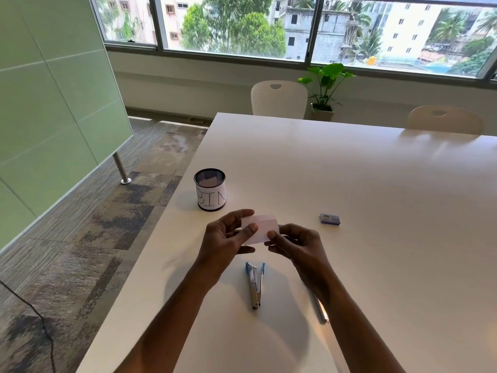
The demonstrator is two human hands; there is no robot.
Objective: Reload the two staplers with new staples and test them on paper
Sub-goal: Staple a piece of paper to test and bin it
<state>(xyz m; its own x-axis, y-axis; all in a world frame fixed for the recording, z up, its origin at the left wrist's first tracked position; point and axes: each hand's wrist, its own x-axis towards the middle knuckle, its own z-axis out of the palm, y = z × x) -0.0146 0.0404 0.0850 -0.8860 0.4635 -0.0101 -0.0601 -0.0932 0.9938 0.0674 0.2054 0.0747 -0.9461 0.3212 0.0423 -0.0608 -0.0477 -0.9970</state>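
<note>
A small folded white paper (262, 226) is held above the table between both hands. My left hand (226, 238) pinches its left edge with thumb and fingers. My right hand (294, 244) pinches its lower right corner. Below the hands a blue and silver stapler (255, 282) lies on the white table (349, 197), swung open. A second, silvery object (321, 310) lies mostly hidden under my right forearm; I cannot tell whether it is the other stapler. A small blue staple box (330, 219) rests to the right of the hands.
A black mesh cup labelled BIN (209, 189), with a scrap of paper inside, stands near the table's left edge. Two white chairs (278, 99) are at the far side. The table's left edge drops to carpet.
</note>
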